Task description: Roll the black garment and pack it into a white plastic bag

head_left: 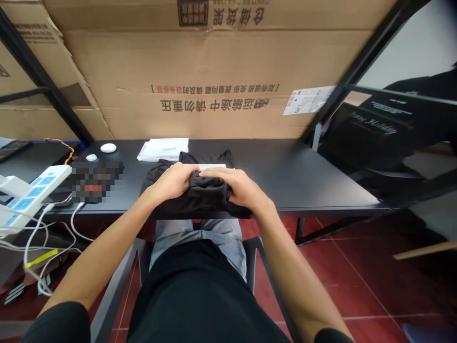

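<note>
A bundle of black cloth (205, 193), gathered in folds, lies at the table's front edge and partly hangs over it. My left hand (177, 180) is closed on its left side, fingers curled into the folds. On the other side, my right hand (240, 185) grips the same cloth, with its fingers bent over the top towards my left hand. Between the hands and just behind them shows a thin strip of a white flat thing (214, 166); most of it is hidden. More of the cloth spreads out behind and to the left.
White flat packets (162, 149) lie behind the cloth on the black table (285, 171). To the left are a white oval case (108, 148), a small white round thing (91, 157), and a power strip (35, 195) with cables. A cardboard sheet (200, 62) stands behind the table.
</note>
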The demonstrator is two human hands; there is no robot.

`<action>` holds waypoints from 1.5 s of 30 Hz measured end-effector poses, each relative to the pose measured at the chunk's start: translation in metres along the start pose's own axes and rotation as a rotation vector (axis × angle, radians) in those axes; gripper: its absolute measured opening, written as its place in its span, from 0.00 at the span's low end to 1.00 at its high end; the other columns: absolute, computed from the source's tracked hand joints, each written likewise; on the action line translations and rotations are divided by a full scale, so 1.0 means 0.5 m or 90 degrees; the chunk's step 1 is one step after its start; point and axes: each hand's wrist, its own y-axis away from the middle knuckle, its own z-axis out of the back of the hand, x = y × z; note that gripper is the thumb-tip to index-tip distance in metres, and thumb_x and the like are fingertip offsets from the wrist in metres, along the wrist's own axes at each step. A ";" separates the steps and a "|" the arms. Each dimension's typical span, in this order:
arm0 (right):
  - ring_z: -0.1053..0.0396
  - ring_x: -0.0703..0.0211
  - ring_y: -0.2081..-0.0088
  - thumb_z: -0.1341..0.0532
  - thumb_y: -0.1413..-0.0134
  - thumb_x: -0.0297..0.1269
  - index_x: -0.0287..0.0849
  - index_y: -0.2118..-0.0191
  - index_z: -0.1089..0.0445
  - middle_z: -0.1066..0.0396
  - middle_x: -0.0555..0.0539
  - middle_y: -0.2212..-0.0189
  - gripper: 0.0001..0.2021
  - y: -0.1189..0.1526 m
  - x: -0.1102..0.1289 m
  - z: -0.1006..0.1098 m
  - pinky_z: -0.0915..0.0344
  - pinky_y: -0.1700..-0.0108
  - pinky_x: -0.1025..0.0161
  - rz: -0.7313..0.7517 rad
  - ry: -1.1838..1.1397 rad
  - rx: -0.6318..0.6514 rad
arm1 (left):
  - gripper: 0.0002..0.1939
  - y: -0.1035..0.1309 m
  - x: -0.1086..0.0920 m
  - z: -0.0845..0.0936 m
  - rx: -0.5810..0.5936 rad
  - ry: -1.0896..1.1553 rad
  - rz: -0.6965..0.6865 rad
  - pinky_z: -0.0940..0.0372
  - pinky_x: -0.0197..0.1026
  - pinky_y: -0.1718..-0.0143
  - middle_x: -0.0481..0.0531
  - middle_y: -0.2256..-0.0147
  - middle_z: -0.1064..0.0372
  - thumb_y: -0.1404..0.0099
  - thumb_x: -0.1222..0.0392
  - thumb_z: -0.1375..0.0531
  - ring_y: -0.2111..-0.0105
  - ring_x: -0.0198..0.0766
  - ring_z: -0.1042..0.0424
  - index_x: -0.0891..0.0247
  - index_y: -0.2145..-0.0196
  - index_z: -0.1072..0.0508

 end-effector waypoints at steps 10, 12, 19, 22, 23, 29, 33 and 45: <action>0.19 0.42 0.39 0.41 0.44 0.13 0.48 0.34 0.25 0.18 0.42 0.37 0.36 -0.014 0.032 0.016 0.23 0.44 0.55 -0.188 0.264 0.085 | 0.22 0.025 -0.048 -0.002 -0.026 -0.307 0.022 0.26 0.57 0.48 0.65 0.43 0.18 0.25 0.64 0.42 0.45 0.64 0.19 0.56 0.38 0.21; 0.18 0.42 0.41 0.44 0.41 0.14 0.49 0.33 0.26 0.19 0.41 0.38 0.35 -0.021 0.039 0.007 0.23 0.47 0.56 -0.221 0.312 0.064 | 0.19 0.035 -0.064 -0.008 -0.053 -0.323 0.016 0.25 0.58 0.48 0.66 0.41 0.20 0.24 0.63 0.42 0.41 0.66 0.22 0.58 0.40 0.20; 0.15 0.38 0.58 0.37 0.34 0.22 0.51 0.34 0.27 0.17 0.35 0.50 0.27 -0.020 0.026 -0.047 0.20 0.55 0.49 -0.346 0.412 -0.026 | 0.20 0.054 -0.110 -0.027 -0.095 -0.312 -0.022 0.22 0.55 0.51 0.67 0.40 0.21 0.18 0.60 0.49 0.32 0.63 0.31 0.58 0.38 0.22; 0.17 0.34 0.47 0.34 0.35 0.27 0.45 0.35 0.29 0.19 0.32 0.45 0.24 -0.016 0.013 -0.050 0.19 0.45 0.45 -0.246 0.373 0.008 | 0.23 0.049 -0.105 -0.030 -0.096 -0.288 -0.046 0.21 0.55 0.47 0.68 0.35 0.24 0.17 0.60 0.50 0.28 0.62 0.34 0.60 0.33 0.24; 0.19 0.34 0.42 0.35 0.33 0.29 0.42 0.34 0.30 0.20 0.30 0.42 0.24 -0.015 0.011 -0.049 0.21 0.40 0.43 -0.196 0.351 0.029 | 0.24 0.046 -0.100 -0.031 -0.095 -0.276 -0.053 0.22 0.56 0.45 0.68 0.33 0.25 0.17 0.60 0.51 0.28 0.62 0.35 0.61 0.32 0.25; 0.24 0.31 0.34 0.46 0.26 0.26 0.31 0.28 0.34 0.23 0.23 0.35 0.25 -0.023 -0.002 -0.077 0.29 0.30 0.36 -0.222 0.390 0.039 | 0.27 0.032 -0.064 -0.042 -0.084 -0.195 -0.116 0.33 0.60 0.28 0.65 0.25 0.32 0.14 0.57 0.54 0.23 0.57 0.40 0.62 0.26 0.29; 0.25 0.32 0.32 0.43 0.26 0.26 0.33 0.29 0.30 0.23 0.25 0.36 0.24 -0.026 -0.018 -0.085 0.29 0.29 0.37 -0.153 0.358 0.038 | 0.28 0.031 -0.044 -0.044 -0.073 -0.219 -0.096 0.35 0.59 0.26 0.65 0.23 0.36 0.14 0.57 0.55 0.21 0.55 0.42 0.63 0.25 0.30; 0.23 0.43 0.52 0.34 0.25 0.36 0.46 0.49 0.18 0.21 0.39 0.50 0.07 0.002 -0.025 -0.014 0.24 0.46 0.46 0.023 0.274 0.045 | 0.30 0.067 0.047 0.016 -0.045 -0.141 0.177 0.33 0.50 0.59 0.59 0.65 0.18 0.19 0.35 0.49 0.63 0.54 0.20 0.57 0.64 0.17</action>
